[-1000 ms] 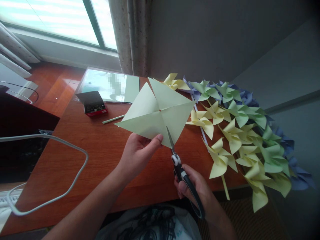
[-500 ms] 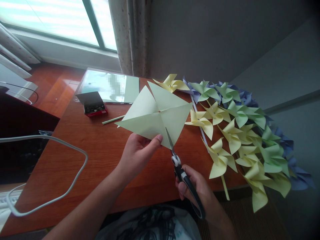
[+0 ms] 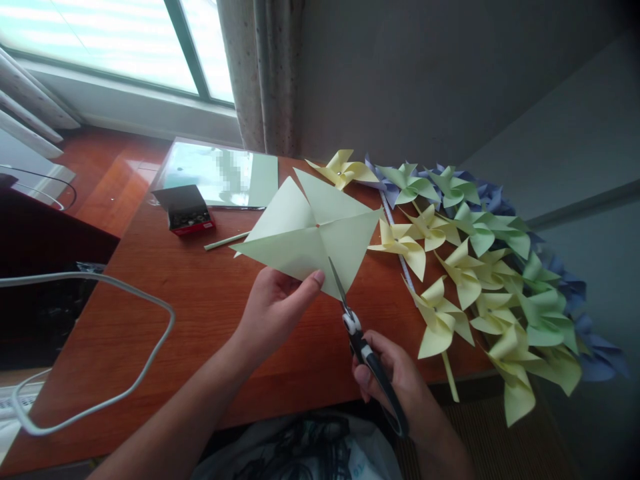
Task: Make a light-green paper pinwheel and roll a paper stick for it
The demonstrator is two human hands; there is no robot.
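Note:
My left hand (image 3: 285, 300) pinches the lower edge of a pale green paper square (image 3: 285, 240), thumb on top and fingers underneath. The sheet is held above the table, with slits running from its corners towards a small hole near the middle. In my right hand (image 3: 393, 377) are scissors (image 3: 367, 353) with black and white handles. Their blades lie at the sheet's near corner, pointing towards its centre, a little right of my left thumb. Whether the blades are fully closed is hard to see.
Several yellow, green and purple paper pinwheels (image 3: 465, 273) cover the table's right side. Further back on the wooden table (image 3: 165, 353) are a small open red box (image 3: 193, 223), a thin paper stick (image 3: 227, 240) and a plastic packet of paper (image 3: 263, 180). A white cable (image 3: 150, 367) loops at left.
The paper square has dipped slightly towards me. My hands and the scissors have barely moved, and both grips are the same.

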